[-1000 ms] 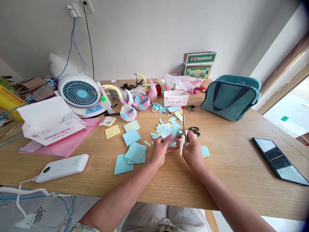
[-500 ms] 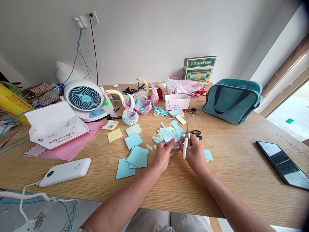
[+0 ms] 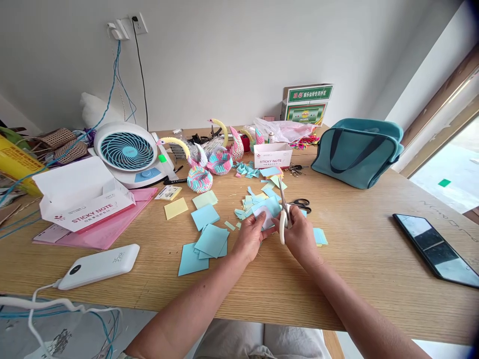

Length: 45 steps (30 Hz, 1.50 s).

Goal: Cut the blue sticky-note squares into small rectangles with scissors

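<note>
Scissors (image 3: 283, 217) have tilted left (right hand (image 3: 302, 238) holding).

At right a teal bag (image 3: 354, 152) stands beyond a phone (image 3: 436, 250); at left sits a fan (image 3: 129, 152).

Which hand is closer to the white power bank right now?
Left. The left hand, holding paper, is to the right of the power bank, beyond the blue notes; the right hand, holding white-handled scissors, is farther right.
</note>
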Tool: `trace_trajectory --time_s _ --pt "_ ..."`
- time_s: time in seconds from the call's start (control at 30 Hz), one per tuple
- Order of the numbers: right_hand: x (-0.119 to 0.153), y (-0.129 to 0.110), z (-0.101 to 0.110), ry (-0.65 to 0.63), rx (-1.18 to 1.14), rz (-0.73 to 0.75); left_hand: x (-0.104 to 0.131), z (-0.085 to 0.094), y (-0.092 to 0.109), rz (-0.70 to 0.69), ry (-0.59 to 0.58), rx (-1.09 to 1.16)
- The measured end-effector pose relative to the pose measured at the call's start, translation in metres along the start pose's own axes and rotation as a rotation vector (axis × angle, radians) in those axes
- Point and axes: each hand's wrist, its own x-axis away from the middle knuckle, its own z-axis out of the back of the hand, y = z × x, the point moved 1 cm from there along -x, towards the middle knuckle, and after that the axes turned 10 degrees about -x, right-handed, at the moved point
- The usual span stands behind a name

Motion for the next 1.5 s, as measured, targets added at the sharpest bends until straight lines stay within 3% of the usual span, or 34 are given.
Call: trace_trajectory --time_s 0.5,1.5 --pt "-0.0008 -0.0048 0.0037 -0.004 0.072 -0.052 -0.0007 0.0005 0.0064 0.009 -0.08 0.007" --pt "-0.0012 -0.0002 0.001 -0.025 0.081 -0.059 -0.0052 0.0038 -0.0013 0.006 -0.065 -0.09"
